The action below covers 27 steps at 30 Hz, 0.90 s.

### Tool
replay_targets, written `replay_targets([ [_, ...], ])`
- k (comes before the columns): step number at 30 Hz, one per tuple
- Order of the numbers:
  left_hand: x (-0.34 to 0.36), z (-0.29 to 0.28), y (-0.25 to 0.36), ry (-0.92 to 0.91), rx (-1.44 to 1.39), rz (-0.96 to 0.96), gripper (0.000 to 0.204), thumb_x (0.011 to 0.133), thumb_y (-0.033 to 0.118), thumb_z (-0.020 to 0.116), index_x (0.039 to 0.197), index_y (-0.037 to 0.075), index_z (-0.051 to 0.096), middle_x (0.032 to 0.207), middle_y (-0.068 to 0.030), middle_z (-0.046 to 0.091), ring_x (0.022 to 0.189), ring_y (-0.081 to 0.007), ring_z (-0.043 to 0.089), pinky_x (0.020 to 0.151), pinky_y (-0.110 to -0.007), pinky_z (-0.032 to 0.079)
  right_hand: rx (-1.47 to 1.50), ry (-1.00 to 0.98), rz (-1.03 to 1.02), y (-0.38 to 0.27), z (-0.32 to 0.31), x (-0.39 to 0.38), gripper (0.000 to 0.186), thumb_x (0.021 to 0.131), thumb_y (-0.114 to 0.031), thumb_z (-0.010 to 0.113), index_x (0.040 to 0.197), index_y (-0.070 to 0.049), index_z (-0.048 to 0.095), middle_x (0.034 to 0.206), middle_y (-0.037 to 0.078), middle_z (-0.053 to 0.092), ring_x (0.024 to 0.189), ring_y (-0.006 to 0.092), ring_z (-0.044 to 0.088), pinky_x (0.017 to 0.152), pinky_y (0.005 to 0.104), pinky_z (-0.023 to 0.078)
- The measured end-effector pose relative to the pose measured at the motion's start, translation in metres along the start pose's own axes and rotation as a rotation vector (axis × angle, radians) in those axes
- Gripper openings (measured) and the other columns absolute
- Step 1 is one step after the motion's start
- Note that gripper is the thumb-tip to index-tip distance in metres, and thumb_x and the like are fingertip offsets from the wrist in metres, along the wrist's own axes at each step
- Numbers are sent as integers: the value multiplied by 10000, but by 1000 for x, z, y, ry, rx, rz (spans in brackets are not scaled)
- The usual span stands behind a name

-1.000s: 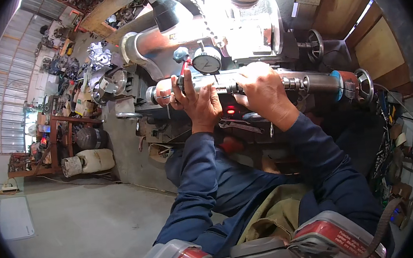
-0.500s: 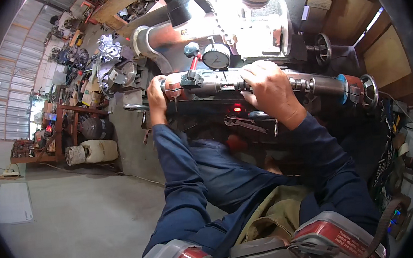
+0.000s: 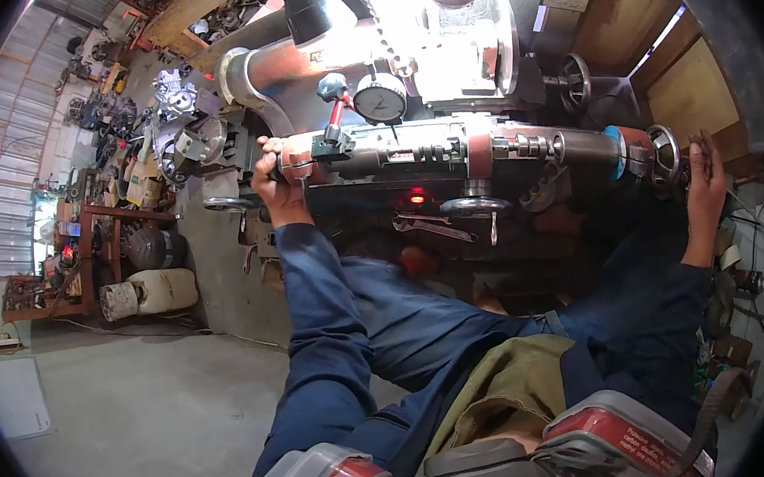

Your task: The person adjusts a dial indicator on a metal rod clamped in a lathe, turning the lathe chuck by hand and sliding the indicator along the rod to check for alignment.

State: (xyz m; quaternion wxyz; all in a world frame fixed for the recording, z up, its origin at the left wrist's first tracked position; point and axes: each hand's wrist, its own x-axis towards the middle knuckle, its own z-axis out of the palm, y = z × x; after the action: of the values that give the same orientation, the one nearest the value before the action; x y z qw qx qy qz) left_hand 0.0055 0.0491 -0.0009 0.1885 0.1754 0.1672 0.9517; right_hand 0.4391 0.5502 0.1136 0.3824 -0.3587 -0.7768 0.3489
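Resting, head view: left hand [image 3: 279,182] at the left end of the horizontal shaft assembly [image 3: 456,148], fingers bent, grip cannot be told. Right hand [image 3: 707,192]: fingers extended, slightly apart, just beside the right-end handwheel [image 3: 665,156]. Dial gauge [image 3: 380,101] above shaft assembly.
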Motion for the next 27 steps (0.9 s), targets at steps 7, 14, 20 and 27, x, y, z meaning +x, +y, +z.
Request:
replay_targets([
  [7, 2, 33, 14, 498, 300, -191, 241, 749, 71, 596, 983, 25, 561, 903, -50, 591, 847, -204, 624, 809, -371, 549, -342, -263, 99, 107, -22, 15, 361, 988, -253, 532, 1244, -2, 579, 1210, 128, 630, 1111, 226, 577, 950, 329, 430],
  [14, -2, 35, 19, 578, 201, -65, 252, 865, 243, 574, 957, 9, 588, 939, -131, 641, 907, -291, 622, 880, -436, 505, 83, -364, 241, 167, -16, 7, 243, 961, -200, 560, 1082, -20, 669, 999, 63, 685, 867, 133, 613, 763, 282, 494],
  [20, -8, 1, 47, 741, 171, -55, 210, 856, 239, 579, 950, 52, 596, 977, -112, 652, 957, -293, 623, 893, -446, 487, -64, -400, 236, 122, -19, -4, 360, 930, -267, 620, 1180, -9, 632, 1054, 77, 681, 976, 161, 593, 881, 307, 453],
  [27, -10, 2, 41, 821, 255, -69, 148, 835, 201, 596, 921, 82, 613, 952, -71, 655, 922, -257, 636, 879, -431, 493, 15, -442, 203, 78, -51, 2, 377, 964, -241, 587, 1224, 33, 581, 1147, 82, 634, 1066, 173, 571, 966, 287, 401],
])
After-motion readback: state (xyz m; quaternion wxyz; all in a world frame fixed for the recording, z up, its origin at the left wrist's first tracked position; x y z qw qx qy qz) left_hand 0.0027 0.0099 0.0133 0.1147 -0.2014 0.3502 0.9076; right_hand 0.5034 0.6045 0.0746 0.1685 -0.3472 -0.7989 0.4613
